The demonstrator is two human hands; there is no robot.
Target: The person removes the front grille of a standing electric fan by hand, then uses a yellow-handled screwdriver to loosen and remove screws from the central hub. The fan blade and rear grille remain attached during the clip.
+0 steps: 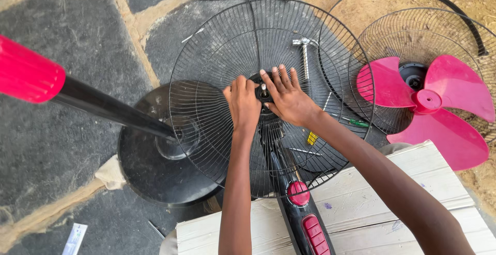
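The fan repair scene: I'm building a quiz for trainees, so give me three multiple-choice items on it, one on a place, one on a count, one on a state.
1. Where does the hammer lie?
A. beneath the wire guard
B. on the white bench
C. in the right hand

2. How many lobes has the pink blade?
A. two
B. three
C. five

3. Is the pink blade mounted on the shaft?
A. yes
B. no, it lies apart

Answers:
1 A, seen through the wire guard.
2 B, three lobes show.
3 B, it rests to the right, while the left hand and right hand flank the bare shaft.
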